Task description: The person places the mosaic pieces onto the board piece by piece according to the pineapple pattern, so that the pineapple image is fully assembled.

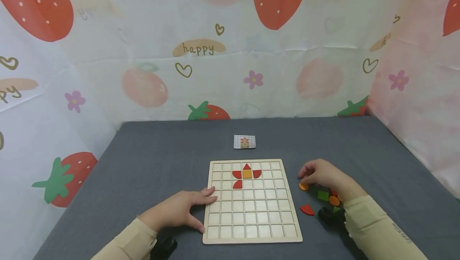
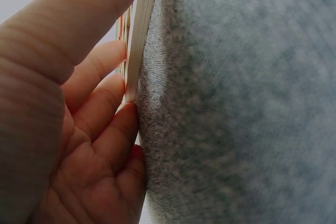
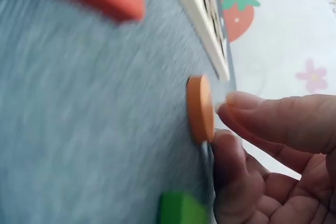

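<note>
Two hands are working at a table, both in pale beige sleeves. Nearest the viewer, the left hand (image 1: 179,211) is lying flat w/ relaxed, nearly straight fingers, fingertips (image 2: 128,116) pressing against the left edge of a wooden grid board (image 1: 251,222); it's gripping nothing. The board is lying flat, center of the table, divided into small square cells. Five pieces are sitting in its upper rows: 1 red triangle (image 1: 246,167) on top, 1 orange square (image 1: 246,174) under it, and 3 red quarter-round pieces (image 1: 237,184), one on each side of the square and one lower left.

Right of the board, the right hand (image 1: 323,175) is curling palm-down over an orange disc (image 1: 303,187), thumb and fingertips (image 3: 247,103) touching its edge; the disc is lying on the cloth, not lifted. Loose pieces are scattering beside the wrist: 1 more orange disc (image 1: 334,200), 1 green square (image 1: 323,195), 1 red quarter-round (image 1: 307,210), plus a red bit & a green bit partly hidden by the arm, shapes unclear.

Beyond the board, 1 small pattern card (image 1: 244,141) is lying flat, showing a grid pic.

The table is wearing a gray felt-like cloth (image 1: 151,160). Behind & on both sides, a white backdrop (image 1: 230,52) printed w/ strawberries, hearts, flowers and the word "happy" is closing in the space.
</note>
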`<state>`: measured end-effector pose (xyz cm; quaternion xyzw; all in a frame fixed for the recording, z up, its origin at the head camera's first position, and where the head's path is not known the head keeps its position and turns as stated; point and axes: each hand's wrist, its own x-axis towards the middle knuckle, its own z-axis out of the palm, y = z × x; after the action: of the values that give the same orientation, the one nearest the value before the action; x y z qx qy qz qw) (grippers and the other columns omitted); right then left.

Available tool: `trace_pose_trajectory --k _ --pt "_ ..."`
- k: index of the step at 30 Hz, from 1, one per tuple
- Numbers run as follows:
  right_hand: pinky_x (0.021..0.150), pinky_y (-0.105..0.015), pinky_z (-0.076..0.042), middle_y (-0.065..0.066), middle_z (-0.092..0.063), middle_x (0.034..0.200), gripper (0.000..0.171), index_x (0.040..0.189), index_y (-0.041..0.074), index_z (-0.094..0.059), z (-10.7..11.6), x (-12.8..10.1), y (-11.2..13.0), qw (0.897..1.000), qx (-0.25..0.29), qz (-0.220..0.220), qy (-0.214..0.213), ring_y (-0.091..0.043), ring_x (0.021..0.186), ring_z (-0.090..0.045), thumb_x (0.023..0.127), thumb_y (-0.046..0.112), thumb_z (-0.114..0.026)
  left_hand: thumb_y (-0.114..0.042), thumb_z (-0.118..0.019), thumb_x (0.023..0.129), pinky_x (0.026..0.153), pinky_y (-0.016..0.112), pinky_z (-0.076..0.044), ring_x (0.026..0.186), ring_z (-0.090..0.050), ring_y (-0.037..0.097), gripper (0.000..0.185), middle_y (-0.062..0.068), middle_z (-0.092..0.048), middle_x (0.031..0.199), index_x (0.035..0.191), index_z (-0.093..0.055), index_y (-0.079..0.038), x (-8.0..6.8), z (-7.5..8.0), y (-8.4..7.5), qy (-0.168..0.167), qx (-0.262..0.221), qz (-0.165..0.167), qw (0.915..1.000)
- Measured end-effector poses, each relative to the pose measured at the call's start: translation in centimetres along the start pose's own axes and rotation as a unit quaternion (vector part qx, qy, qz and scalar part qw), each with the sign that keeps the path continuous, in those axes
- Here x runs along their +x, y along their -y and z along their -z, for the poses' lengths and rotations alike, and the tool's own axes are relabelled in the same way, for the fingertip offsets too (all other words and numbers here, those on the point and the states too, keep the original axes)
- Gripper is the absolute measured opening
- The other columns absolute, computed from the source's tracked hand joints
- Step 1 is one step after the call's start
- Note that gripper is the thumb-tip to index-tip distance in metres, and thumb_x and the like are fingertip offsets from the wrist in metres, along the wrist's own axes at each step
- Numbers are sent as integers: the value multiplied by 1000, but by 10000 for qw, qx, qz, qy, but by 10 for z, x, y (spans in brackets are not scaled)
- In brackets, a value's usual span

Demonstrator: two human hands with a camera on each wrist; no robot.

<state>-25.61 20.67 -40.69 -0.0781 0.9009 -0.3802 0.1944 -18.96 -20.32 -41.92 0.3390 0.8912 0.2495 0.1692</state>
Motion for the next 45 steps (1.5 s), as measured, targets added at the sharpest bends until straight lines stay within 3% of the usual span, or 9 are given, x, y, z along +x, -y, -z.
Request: trace_pose_trajectory --k 9,23,30,36,45 --pt "57 -31 -43 -5 -53 73 22 91 6 -61 1 -2 -8 9987 15 404 301 -18 64 -49 70 9 -70 -54 -68 55 96 33 -30 124 -29 12 85 -6 -28 138 130 -40 -24 0 0 0 -41 34 -6 10000" --pt "56 -31 -41 -4 -53 72 18 78 4 -55 3 -5 -10 9943 -140 894 564 -19 65 -47 72 13 -70 -54 -67 55 96 32 -31 123 -30 10 85 -6 -29 138 130 -41 -24 0 1 -2 -72 -4 65 10000" --pt "51 -31 -40 -5 -56 70 15 77 4 -55 4 -7 -7 9952 90 696 679 -17 57 -45 74 13 -67 -55 -67 55 96 32 -30 123 -30 10 85 -7 -29 138 130 -41 -24 -1 1 -2 -77 -8 59 10000" --pt "57 -34 -44 -6 -57 71 14 82 5 -59 8 -4 -1 9965 261 493 631 -20 64 -51 76 16 -66 -54 -68 55 96 32 -30 123 -30 11 85 -6 -29 138 130 -41 -23 0 1 -3 -77 -9 25 10000" --pt "61 -33 -47 -8 -60 75 13 85 3 -60 2 4 23 9950 510 642 568 -21 68 -56 80 15 -62 -55 -67 55 96 32 -30 123 -30 11 85 -5 -29 138 130 -41 -22 0 1 -2 -96 46 -36 9999"
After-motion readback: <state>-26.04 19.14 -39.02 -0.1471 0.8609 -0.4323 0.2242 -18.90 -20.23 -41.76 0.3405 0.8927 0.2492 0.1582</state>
